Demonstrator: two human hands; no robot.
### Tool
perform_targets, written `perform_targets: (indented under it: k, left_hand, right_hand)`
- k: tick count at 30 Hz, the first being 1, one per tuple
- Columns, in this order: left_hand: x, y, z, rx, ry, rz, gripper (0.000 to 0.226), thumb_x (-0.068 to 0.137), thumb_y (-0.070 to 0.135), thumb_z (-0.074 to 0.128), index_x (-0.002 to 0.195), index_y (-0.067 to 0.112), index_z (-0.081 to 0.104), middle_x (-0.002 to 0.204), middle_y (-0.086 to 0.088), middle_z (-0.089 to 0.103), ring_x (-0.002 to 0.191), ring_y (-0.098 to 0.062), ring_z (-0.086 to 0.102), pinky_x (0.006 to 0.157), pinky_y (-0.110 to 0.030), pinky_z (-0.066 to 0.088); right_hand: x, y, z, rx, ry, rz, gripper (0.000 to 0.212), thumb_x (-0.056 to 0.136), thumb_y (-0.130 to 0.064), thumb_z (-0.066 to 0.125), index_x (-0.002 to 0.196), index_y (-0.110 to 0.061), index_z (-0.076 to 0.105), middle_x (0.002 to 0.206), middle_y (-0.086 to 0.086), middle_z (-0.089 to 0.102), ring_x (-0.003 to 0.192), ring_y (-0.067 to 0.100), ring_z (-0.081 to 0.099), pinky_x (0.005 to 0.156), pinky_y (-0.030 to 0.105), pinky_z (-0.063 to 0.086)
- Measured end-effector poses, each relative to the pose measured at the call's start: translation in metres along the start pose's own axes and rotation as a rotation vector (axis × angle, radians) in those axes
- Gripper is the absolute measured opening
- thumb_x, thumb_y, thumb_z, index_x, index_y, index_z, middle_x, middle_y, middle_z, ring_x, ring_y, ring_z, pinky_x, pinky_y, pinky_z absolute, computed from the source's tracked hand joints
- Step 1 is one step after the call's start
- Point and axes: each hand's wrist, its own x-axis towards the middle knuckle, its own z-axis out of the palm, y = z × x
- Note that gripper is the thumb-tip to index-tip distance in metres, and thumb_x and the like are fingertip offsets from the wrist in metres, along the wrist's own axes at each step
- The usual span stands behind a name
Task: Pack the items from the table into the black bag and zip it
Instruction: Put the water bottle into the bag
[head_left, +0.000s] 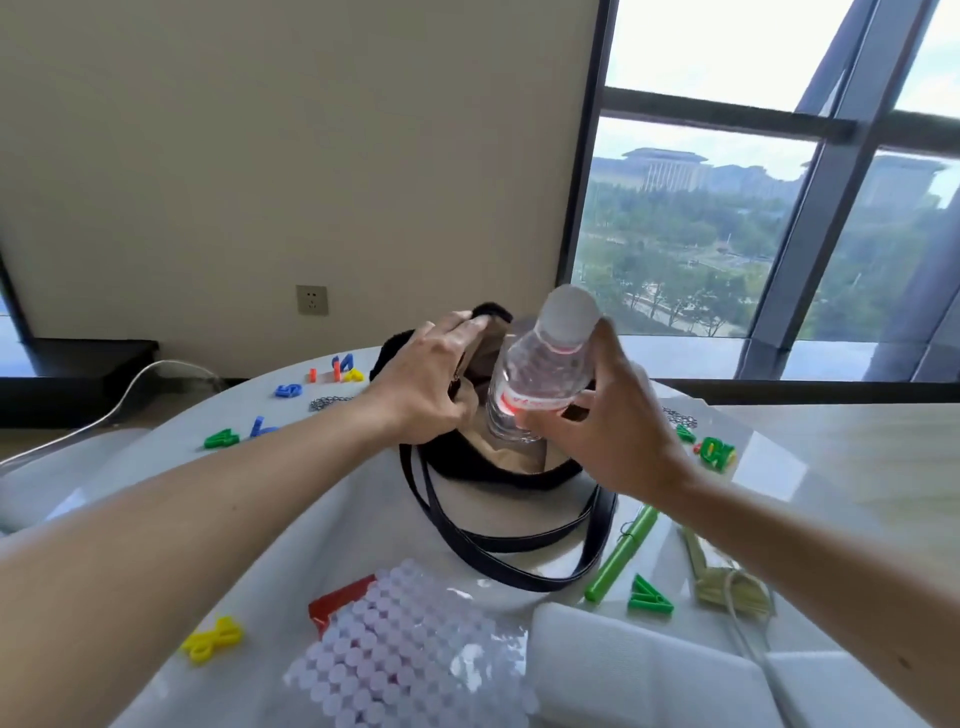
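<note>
The black bag (498, 475) with a tan lining stands open in the middle of the round white table (810, 499), its straps looped toward me. My left hand (423, 382) grips the bag's left rim and holds the mouth apart. My right hand (610, 415) holds a clear water bottle (540, 371) with a white cap and red label. The bottle is tilted, its base down inside the bag's opening. Near the front edge lie a pale beaded pouch (410, 660), a red item (340, 600) partly under it, a white folded cloth (639, 670) and a green pen (621, 553).
Coloured plastic numbers lie scattered: a yellow piece (213, 639) front left, green 4 (222, 439) and blue 5 (288, 389) at the left, green ones (717, 452) right. A metal chain (327, 402) lies behind my left arm. A white cable (748, 639) crosses folded papers at the right.
</note>
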Motion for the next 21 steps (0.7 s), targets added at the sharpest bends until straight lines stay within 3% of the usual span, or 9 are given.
perform_targets:
  k: [2,4,9,12,15,18,21]
  left_hand:
    - [0.000,0.000,-0.003,-0.017,0.003,0.028,0.083,0.079,0.013,0.061,0.155,0.011,0.027,0.158,-0.006,0.034,0.144,-0.023,0.030,0.122,-0.038,0.017]
    - [0.000,0.000,-0.005,-0.027,-0.013,0.041,0.083,0.080,0.014,0.063,0.155,0.012,0.027,0.159,-0.005,0.032,0.145,-0.026,0.029,0.121,-0.041,0.020]
    - [-0.002,-0.003,-0.007,-0.057,-0.024,0.055,0.087,0.078,0.014,0.062,0.156,0.017,0.025,0.161,-0.001,0.027,0.144,-0.027,0.028,0.122,-0.035,0.014]
    - [-0.003,-0.006,-0.009,-0.060,-0.003,0.081,0.088,0.076,0.013,0.062,0.155,0.018,0.026,0.159,0.002,0.029,0.140,-0.027,0.033,0.119,-0.038,0.024]
    - [-0.004,-0.009,-0.010,-0.061,0.001,0.077,0.089,0.074,0.007,0.059,0.155,0.022,0.025,0.157,0.008,0.030,0.134,-0.024,0.037,0.109,-0.021,0.024]
    - [-0.004,-0.007,-0.010,-0.058,-0.003,0.087,0.091,0.074,0.003,0.057,0.157,0.021,0.022,0.156,0.011,0.028,0.133,-0.022,0.036,0.106,-0.016,0.022]
    - [-0.002,-0.001,-0.010,-0.053,-0.019,0.122,0.097,0.071,0.001,0.057,0.157,0.022,0.020,0.160,0.010,0.024,0.136,-0.018,0.033,0.105,-0.007,0.020]
  right_hand:
    - [-0.001,0.007,0.012,-0.058,-0.044,0.033,0.075,0.071,-0.037,0.085,0.128,-0.029,0.036,0.104,-0.019,0.063,0.093,-0.002,0.066,0.080,0.010,0.052]
    - [0.002,0.015,0.021,-0.136,-0.083,0.042,0.077,0.074,-0.033,0.085,0.131,-0.032,0.033,0.109,-0.012,0.062,0.089,0.003,0.060,0.077,0.007,0.045]
    - [0.015,0.030,0.030,-0.367,-0.163,-0.024,0.071,0.081,-0.011,0.074,0.137,-0.019,0.032,0.122,0.003,0.057,0.101,0.028,0.062,0.077,0.047,0.055]
    - [0.024,0.036,0.033,-0.638,-0.257,0.024,0.069,0.079,-0.001,0.066,0.137,-0.017,0.031,0.119,0.009,0.059,0.103,0.037,0.064,0.069,0.045,0.054]
    - [0.035,0.040,0.044,-0.811,-0.320,0.107,0.065,0.083,0.000,0.063,0.138,-0.017,0.032,0.115,0.011,0.064,0.100,0.039,0.068,0.067,0.041,0.048]
    - [0.050,0.047,0.062,-0.915,-0.343,0.194,0.048,0.096,-0.003,0.051,0.140,-0.017,0.037,0.122,0.011,0.065,0.103,0.038,0.070,0.075,0.044,0.055]
    - [0.066,0.057,0.085,-1.027,-0.386,0.186,0.040,0.103,-0.010,0.041,0.143,-0.016,0.039,0.137,0.014,0.058,0.124,0.034,0.060,0.102,0.043,0.048]
